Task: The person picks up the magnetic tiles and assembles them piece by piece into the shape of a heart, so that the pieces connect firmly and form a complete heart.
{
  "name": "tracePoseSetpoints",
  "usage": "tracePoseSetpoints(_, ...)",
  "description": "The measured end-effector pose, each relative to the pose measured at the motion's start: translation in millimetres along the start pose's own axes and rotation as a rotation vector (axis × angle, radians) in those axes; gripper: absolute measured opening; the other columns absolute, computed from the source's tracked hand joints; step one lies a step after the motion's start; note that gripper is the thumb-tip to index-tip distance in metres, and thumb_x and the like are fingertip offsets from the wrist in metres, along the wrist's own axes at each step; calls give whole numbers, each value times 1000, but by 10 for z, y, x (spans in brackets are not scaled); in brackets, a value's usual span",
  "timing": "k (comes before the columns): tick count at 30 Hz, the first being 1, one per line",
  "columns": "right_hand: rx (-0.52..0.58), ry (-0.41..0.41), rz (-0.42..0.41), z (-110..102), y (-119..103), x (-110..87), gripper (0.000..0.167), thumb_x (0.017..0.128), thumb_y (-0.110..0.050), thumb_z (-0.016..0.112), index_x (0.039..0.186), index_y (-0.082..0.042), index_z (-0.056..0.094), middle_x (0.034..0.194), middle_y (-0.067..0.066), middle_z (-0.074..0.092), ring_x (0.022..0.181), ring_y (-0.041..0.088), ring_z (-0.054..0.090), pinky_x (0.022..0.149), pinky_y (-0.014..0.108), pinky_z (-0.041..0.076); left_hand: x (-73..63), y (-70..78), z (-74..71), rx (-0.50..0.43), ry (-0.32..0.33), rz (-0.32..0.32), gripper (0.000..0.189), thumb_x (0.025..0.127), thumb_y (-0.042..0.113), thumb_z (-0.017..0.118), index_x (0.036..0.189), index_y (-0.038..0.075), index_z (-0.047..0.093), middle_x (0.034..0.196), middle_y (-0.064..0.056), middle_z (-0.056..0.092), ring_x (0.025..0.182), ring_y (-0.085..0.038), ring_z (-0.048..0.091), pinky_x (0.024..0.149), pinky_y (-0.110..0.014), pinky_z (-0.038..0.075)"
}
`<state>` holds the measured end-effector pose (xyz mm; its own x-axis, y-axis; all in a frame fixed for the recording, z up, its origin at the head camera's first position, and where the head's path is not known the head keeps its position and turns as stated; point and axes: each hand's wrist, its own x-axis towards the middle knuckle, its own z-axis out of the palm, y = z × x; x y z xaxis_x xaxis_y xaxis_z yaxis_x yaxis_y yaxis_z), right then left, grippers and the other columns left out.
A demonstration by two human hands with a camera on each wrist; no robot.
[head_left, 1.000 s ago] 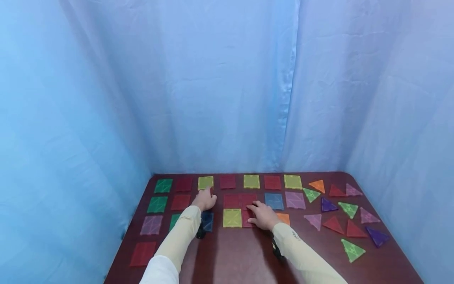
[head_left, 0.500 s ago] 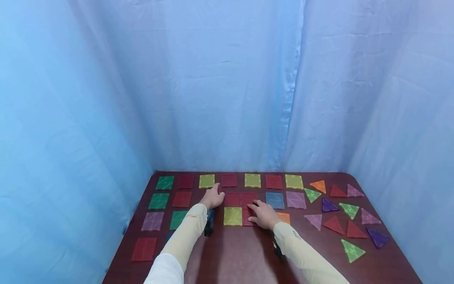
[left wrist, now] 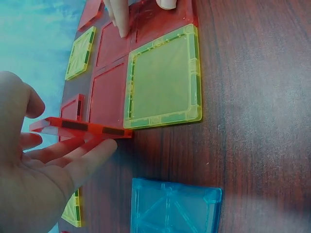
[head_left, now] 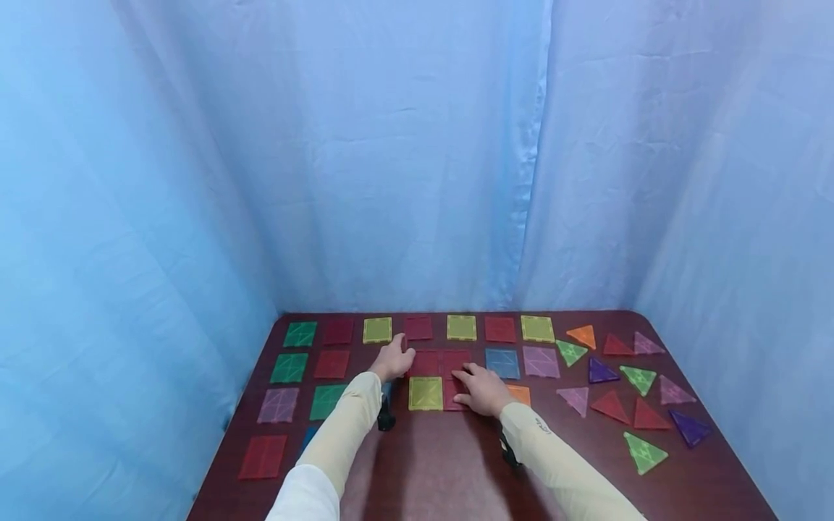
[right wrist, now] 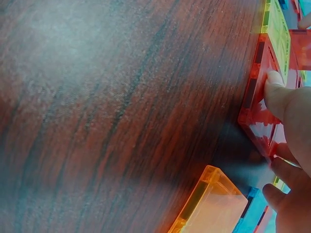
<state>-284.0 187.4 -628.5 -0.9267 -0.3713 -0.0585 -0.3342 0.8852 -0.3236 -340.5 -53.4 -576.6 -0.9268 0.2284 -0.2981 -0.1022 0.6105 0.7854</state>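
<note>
In the head view my left hand (head_left: 393, 358) is at the left edge of a flat block of magnetic tiles. It pinches a red square magnetic tile (left wrist: 80, 127) between thumb and fingers, standing on edge beside the block in the left wrist view. The block is made of a yellow square tile (head_left: 426, 394) at front left and three red ones, including the back-left red tile (left wrist: 108, 94). My right hand (head_left: 482, 389) rests on the block's right side. Its thumb presses the front-right red tile (right wrist: 260, 94), with the other fingers spread toward the back.
Rows of square tiles lie left and behind, among them a green tile (head_left: 300, 334) and a large red tile (head_left: 263, 456). A blue tile (left wrist: 175, 208) lies left of the block, an orange tile (right wrist: 211, 204) right. Several triangles, one green (head_left: 645, 453), lie right. A blue curtain (head_left: 417, 159) encloses the table.
My left hand has moved right with the red tile, from in front of a yellow back-row tile to the block's left edge. My right hand has stayed on the block.
</note>
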Motion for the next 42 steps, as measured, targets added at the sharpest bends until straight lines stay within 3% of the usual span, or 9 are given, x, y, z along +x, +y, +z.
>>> tracePoseSetpoints(4,2,-1,0,-10,-7,-4,58,96,-36,70,146,-10,55,150,23,48,135,43,50,111,61,40,0,8,14,29,16,-12,65,105,28,43,161,5,21,61,-7,54,54,-27,53,67,-39,49)
tracePoseSetpoints(7,2,1,-1,-27,-19,-9,58,96,-36,71,145,-10,56,150,23,49,135,42,50,111,60,40,-10,26,19,68,46,-7,63,105,29,45,160,4,26,102,-21,69,91,-36,67,86,-47,54)
tracePoseSetpoints(11,-10,-7,10,-46,-38,-13,58,95,-36,71,145,-10,57,149,22,49,135,42,50,111,59,40,-22,42,18,123,61,-1,61,105,31,45,158,2,30,152,-26,45,137,-40,50,110,-54,44)
tracePoseSetpoints(20,-8,-1,-14,-36,0,14,58,96,-37,71,145,-10,56,149,23,49,134,42,51,109,61,41,-48,62,-7,130,69,-18,59,107,33,44,154,-3,36,151,-26,46,139,-41,47,112,-56,42)
tracePoseSetpoints(24,40,81,-28,-62,121,58,57,96,-38,70,143,-8,58,146,23,52,132,43,52,107,62,41,-53,48,-8,121,64,-19,60,107,33,43,154,-4,36,153,-26,44,140,-41,45,112,-56,41)
tracePoseSetpoints(28,34,217,72,-169,297,108,51,97,-40,67,136,-7,62,140,23,55,129,43,54,106,62,43,-45,37,-9,107,54,-13,61,107,34,42,154,-4,35,155,-25,42,142,-41,44,113,-56,41)
tracePoseSetpoints(31,-61,281,185,-299,411,119,50,95,-39,68,129,-2,64,128,26,60,117,45,57,97,61,47,-47,35,-15,100,53,-12,61,108,35,42,154,-4,36,156,-25,41,143,-42,43,113,-57,40)
tracePoseSetpoints(37,-173,142,397,-424,555,114,63,92,-48,68,119,9,62,116,29,61,108,46,55,94,60,44,-60,56,-15,102,41,-5,59,109,34,39,154,-5,36,156,-25,41,143,-41,41,114,-56,40)
tracePoseSetpoints(42,-189,71,442,-315,530,109,69,91,-56,66,108,10,65,111,30,60,105,45,55,94,60,45,-43,42,2,121,45,-1,57,109,31,37,153,-6,36,155,-26,42,144,-41,40,115,-54,39)
